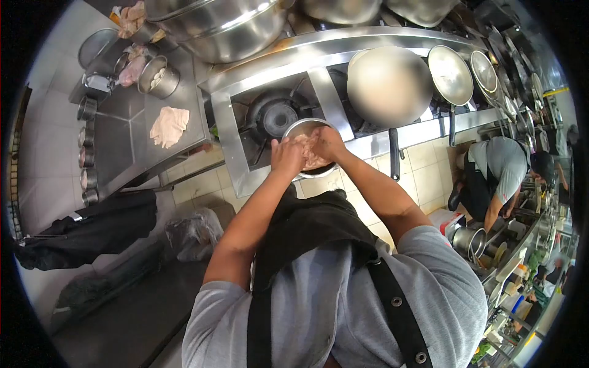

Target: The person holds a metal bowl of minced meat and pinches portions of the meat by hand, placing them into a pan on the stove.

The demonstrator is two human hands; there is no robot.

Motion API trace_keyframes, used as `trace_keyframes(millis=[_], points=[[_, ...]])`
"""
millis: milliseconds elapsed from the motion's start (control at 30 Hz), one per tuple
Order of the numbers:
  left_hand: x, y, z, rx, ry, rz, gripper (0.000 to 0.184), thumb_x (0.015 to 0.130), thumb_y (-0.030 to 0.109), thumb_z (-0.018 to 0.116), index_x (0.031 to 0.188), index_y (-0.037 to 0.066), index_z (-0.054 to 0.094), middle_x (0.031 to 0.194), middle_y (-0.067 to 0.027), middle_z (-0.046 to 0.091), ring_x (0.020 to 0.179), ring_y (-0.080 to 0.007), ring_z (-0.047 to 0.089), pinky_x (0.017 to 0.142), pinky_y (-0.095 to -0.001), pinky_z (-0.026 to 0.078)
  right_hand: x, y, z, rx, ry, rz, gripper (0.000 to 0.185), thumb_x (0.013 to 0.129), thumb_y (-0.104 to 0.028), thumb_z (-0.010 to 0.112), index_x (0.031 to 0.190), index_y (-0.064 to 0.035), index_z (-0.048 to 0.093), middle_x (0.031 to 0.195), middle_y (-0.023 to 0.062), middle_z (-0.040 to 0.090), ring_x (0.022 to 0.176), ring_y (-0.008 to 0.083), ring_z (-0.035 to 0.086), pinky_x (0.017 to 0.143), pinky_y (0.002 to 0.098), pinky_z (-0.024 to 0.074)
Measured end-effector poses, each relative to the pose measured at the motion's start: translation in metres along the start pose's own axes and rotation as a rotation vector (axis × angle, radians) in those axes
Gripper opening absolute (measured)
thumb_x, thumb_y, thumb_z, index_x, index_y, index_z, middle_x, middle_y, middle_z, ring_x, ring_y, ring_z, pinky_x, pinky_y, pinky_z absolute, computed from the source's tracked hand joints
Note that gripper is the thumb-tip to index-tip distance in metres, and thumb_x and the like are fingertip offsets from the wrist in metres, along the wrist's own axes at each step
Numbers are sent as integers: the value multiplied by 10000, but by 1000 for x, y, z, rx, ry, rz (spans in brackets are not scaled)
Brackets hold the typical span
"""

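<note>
A round steel bowl (317,173) sits at the front edge of the stove and holds pale pink raw meat (314,161). Both my hands are inside it. My left hand (289,156) presses into the meat from the left side, its fingers curled in and partly hidden. On the right, my right hand (329,143) reaches down over the rim with bent fingers closed on the meat; its fingertips are hidden. Just behind the bowl is a black burner (279,118). A flat pale piece, like raw meat or skin (169,126), lies on the steel counter to the left.
A large pan (389,86) with its handle (394,154) pointing toward me stands right of the bowl, beside a smaller pan (450,75). Big steel pots (215,30) stand behind the stove. A small pot (158,77) is on the left counter (116,147). A co-worker (498,168) bends down at right.
</note>
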State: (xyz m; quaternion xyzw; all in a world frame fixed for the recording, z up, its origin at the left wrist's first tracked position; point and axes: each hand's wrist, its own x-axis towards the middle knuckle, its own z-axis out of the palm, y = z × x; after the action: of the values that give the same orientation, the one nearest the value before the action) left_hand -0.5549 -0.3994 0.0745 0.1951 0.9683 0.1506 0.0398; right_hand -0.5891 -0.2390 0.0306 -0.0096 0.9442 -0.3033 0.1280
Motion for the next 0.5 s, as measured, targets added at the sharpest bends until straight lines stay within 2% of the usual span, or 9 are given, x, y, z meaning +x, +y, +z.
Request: trace_keyframes(millis=[133, 433, 500], points=[[-2, 1, 2, -8, -63, -21, 189, 668, 167, 722, 839, 91, 691, 913, -84, 664, 976, -230, 571, 825, -411, 356, -4, 9, 0, 93, 18, -39, 210, 654, -104, 634, 854, -52, 668, 843, 190, 658, 856, 322, 637, 770, 364, 488], [-4, -9, 9, -5, 29, 2, 262, 645, 189, 754, 868, 67, 689, 978, -104, 653, 1002, -249, 573, 829, -418, 370, -11, 4, -8, 225, 30, 0, 203, 622, -125, 688, 793, -25, 646, 775, 146, 662, 739, 275, 634, 708, 329, 485], [-4, -11, 10, -39, 50, 10, 234, 640, 181, 750, 833, 65, 688, 1006, -106, 644, 990, -253, 574, 821, -413, 375, -11, 7, -11, 351, -16, -22, 189, 619, -101, 694, 780, -18, 639, 738, 128, 645, 686, 200, 617, 669, 312, 485]])
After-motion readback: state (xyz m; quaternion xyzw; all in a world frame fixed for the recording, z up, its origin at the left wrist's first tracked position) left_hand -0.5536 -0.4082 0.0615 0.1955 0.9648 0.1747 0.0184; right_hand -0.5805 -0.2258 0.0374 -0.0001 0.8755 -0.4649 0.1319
